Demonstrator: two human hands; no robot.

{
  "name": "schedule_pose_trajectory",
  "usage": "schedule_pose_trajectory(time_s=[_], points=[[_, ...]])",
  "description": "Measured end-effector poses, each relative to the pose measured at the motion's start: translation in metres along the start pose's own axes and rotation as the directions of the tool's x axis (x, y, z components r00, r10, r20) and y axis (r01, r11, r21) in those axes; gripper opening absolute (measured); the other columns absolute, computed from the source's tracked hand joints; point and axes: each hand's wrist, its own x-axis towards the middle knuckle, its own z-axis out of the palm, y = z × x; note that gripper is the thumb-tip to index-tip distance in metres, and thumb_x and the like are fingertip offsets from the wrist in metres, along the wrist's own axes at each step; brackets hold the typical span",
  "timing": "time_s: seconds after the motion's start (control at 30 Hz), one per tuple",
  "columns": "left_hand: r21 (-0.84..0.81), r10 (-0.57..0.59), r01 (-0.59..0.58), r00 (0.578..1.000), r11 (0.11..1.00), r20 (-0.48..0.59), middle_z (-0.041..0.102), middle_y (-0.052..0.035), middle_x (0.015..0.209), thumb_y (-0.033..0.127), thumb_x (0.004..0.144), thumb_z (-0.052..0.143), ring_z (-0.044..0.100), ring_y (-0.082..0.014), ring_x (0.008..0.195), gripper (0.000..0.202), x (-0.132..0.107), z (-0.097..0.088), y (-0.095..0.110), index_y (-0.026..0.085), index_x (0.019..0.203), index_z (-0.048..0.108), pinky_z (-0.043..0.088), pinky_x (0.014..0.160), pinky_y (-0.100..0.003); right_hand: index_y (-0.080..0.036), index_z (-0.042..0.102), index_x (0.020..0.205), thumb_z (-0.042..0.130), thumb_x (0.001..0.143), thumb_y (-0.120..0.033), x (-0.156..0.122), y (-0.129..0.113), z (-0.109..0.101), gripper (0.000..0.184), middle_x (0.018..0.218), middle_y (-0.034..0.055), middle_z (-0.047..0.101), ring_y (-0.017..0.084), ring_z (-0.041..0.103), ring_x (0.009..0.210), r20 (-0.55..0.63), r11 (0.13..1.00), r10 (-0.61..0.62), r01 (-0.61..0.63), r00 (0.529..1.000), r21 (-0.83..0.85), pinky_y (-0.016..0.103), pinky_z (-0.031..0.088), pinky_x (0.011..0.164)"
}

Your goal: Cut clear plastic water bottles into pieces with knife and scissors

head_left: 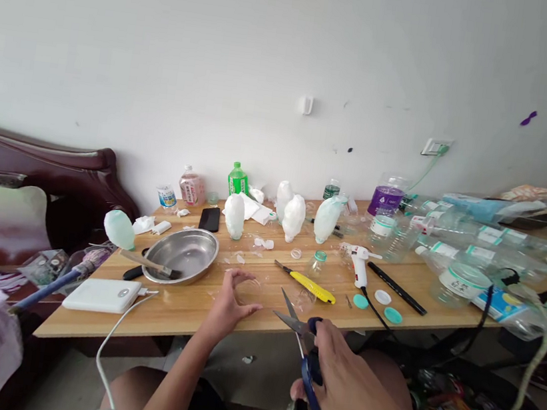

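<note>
My left hand point(231, 302) is curled, thumb and fingers apart, around a faint clear plastic piece point(251, 291) with a rounded edge at the front of the table. Dark blue-handled scissors point(304, 335) are in my right hand point(348, 383), with their blades spread and the tips pointing toward my left hand. Just beyond the blades lies a yellow utility knife point(312, 287). Close by it stands a cut clear bottle top with a green cap point(318, 263). Clear plastic scraps lie around the knife, their exact shapes hard to make out.
A metal pan point(186, 255) with a brush point(152, 265) across it sits left, near a white power bank point(103, 295). White wrapped forms point(294, 218) stand at the back. Right are a glue gun point(359, 267), a black rod point(396, 288), loose caps point(393, 315) and several clear bottles point(462, 284).
</note>
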Motion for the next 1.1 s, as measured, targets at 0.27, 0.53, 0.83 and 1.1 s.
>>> schedule_pose_trajectory(time_s=[0.27, 0.53, 0.83, 1.1], points=[[0.089, 0.024, -0.016, 0.996, 0.996, -0.089, 0.051, -0.0114, 0.127, 0.033, 0.085, 0.065, 0.053, -0.0221, 0.121, 0.069, 0.003, -0.007, -0.004, 0.025, 0.140, 0.025, 0.035, 0.112, -0.047, -0.021, 0.052, 0.095, 0.052, 0.087, -0.035, -0.011, -0.026, -0.003, 0.016, 0.091, 0.0080, 0.069, 0.025, 0.068, 0.084, 0.052, 0.983, 0.178, -0.176, 0.983, -0.041, 0.034, 0.048, 0.070], [0.115, -0.049, 0.047, 0.999, 0.992, 0.013, 0.060, -0.0080, 0.110, 0.033, 0.064, 0.084, 0.062, -0.0236, 0.106, 0.060, 0.002, -0.003, -0.004, 0.022, 0.107, 0.043, 0.047, 0.099, -0.047, -0.010, 0.059, 0.108, 0.047, 0.087, -0.037, 0.027, -0.031, -0.006, 0.037, 0.098, 0.0200, 0.072, 0.035, 0.070, 0.090, 0.088, 0.929, 0.216, -0.177, 0.972, -0.325, 0.039, 0.049, 0.072], [0.085, -0.116, 0.109, 0.990, 0.990, 0.081, 0.064, -0.0091, 0.112, 0.033, 0.063, 0.084, 0.064, -0.0250, 0.109, 0.077, 0.003, 0.001, -0.005, 0.023, 0.126, 0.040, 0.051, 0.097, -0.048, -0.011, 0.068, 0.095, 0.045, 0.087, -0.043, 0.053, -0.030, 0.000, 0.040, 0.090, 0.0179, 0.073, 0.032, 0.071, 0.086, 0.114, 0.923, 0.233, -0.182, 0.966, -0.340, 0.039, 0.052, 0.071], [0.339, -0.012, -0.026, 0.994, 0.941, 0.109, 0.061, -0.0100, 0.114, 0.037, 0.074, 0.077, 0.063, -0.0262, 0.108, 0.070, -0.003, 0.003, 0.003, 0.022, 0.133, 0.042, 0.049, 0.096, -0.045, -0.011, 0.072, 0.091, 0.042, 0.088, -0.039, 0.056, -0.035, 0.003, 0.042, 0.091, 0.0187, 0.074, 0.031, 0.071, 0.086, 0.150, 0.929, 0.197, -0.135, 0.969, -0.345, 0.039, 0.053, 0.071]])
